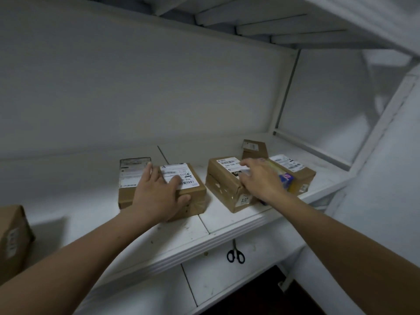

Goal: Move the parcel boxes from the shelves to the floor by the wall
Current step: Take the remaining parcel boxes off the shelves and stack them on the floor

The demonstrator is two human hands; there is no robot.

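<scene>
Several brown parcel boxes with white labels sit on a white shelf [227, 235]. My left hand [156, 192] lies palm down across two boxes that stand side by side, the left box [129, 178] and the middle-left box [193, 196]. Its fingers are straight and its thumb rests at that box's front top edge. My right hand [259, 178] hovers with spread fingers over a dented box [222, 183]; whether it touches is blurred. Right of it stands a box with coloured tape [295, 178], and a small box [254, 147] stands behind.
Another brown box [13, 235] sits at the shelf's far left. Black scissors [235, 255] hang below the shelf's front edge. A slatted shelf [272, 23] runs overhead, and white frame posts [286, 92] close off the right side.
</scene>
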